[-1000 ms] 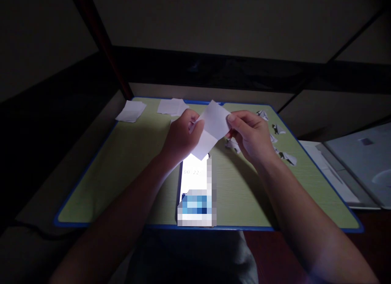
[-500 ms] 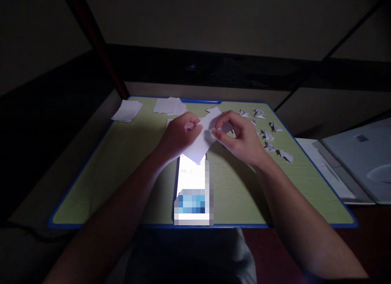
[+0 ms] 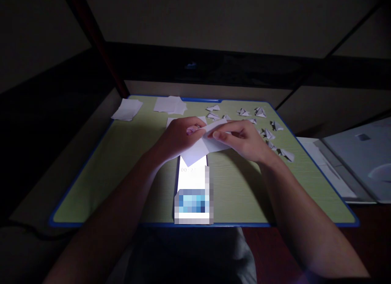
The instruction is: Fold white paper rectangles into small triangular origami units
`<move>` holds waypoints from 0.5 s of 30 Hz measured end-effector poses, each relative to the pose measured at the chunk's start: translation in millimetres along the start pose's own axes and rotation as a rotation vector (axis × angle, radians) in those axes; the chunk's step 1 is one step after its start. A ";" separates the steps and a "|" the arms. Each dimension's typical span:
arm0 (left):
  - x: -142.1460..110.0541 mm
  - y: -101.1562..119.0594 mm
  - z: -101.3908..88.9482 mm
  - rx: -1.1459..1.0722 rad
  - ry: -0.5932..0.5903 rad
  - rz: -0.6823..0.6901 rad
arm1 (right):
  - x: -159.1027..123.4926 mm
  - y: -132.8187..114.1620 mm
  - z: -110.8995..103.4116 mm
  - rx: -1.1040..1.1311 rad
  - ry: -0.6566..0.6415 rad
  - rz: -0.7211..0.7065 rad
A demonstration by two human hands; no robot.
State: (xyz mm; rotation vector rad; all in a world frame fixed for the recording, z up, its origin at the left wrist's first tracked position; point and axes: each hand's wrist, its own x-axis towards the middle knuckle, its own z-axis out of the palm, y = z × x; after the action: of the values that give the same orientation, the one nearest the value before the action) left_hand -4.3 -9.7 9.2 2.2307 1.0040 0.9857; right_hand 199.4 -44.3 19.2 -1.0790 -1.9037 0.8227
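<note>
A sheet of white paper [image 3: 195, 150] with a crease is held up between both hands over the middle of the table. My left hand [image 3: 183, 133] is closed on its left side, thumb on top and fingers curled. My right hand [image 3: 241, 138] pinches the right part of the paper between thumb and forefinger, where a flap stands raised. Beneath the paper, a lit phone [image 3: 192, 178] showing a timer lies on the table, its top end covered. Several small folded paper pieces [image 3: 260, 111] lie beyond and beside my right hand.
The green table [image 3: 116, 174] has a blue rim. Two stacks of white paper, one at the far left corner [image 3: 126, 109] and one nearer the middle [image 3: 170, 105], lie along the back. A pale flat case [image 3: 360, 153] stands right of the table, and a wall rises behind.
My right hand has lowered a little and turned flatter, its fingers now stretched along the paper. The paper has tilted, and its upper end has swung right and down.
</note>
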 end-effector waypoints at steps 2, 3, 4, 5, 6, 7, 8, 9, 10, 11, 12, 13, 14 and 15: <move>-0.2 1.4 0.3 -0.005 0.015 0.000 | -0.2 0.2 0.4 -0.001 -0.017 0.011; -0.4 2.2 0.4 -0.005 0.020 -0.004 | -0.3 0.4 0.5 -0.004 -0.024 0.016; -0.6 2.9 0.6 -0.006 0.020 -0.008 | -0.5 0.7 0.7 -0.009 -0.030 0.022; -0.7 3.6 0.8 -0.007 0.020 -0.009 | -0.7 1.0 0.8 -0.017 -0.040 0.028; -0.8 4.0 1.1 -0.008 0.019 -0.008 | -0.8 1.2 1.0 -0.027 -0.050 0.034; -0.8 4.3 1.3 -0.009 0.018 -0.005 | -0.9 1.2 1.1 -0.035 -0.060 0.040; -0.7 4.3 1.6 -0.012 0.019 -0.004 | -1.0 1.2 1.3 -0.041 -0.066 0.045; -0.4 4.1 1.7 -0.019 0.027 -0.008 | -1.0 1.0 1.5 -0.043 -0.061 0.050; 0.0 3.6 1.6 -0.033 0.040 -0.019 | -0.9 0.7 1.8 -0.043 -0.045 0.054; 0.5 2.9 1.2 -0.058 0.060 -0.036 | -0.7 0.4 2.0 -0.041 -0.018 0.058; 1.1 2.0 0.6 -0.093 0.080 -0.056 | -0.4 0.2 2.3 -0.039 0.018 0.064; 1.7 0.8 -0.3 -0.135 0.099 -0.073 | -0.2 0.0 2.5 -0.034 0.061 0.069; 2.2 -0.7 -1.2 -0.179 0.113 -0.085 | 0.2 0.0 2.6 -0.029 0.109 0.074; 2.7 -2.4 -2.0 -0.221 0.118 -0.089 | 0.5 0.3 2.6 -0.023 0.156 0.080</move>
State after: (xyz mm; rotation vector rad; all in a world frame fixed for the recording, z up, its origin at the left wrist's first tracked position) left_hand -5.6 -5.8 9.8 1.9513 0.9840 1.1409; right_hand 197.1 -44.1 17.9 -1.2042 -1.7541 0.7396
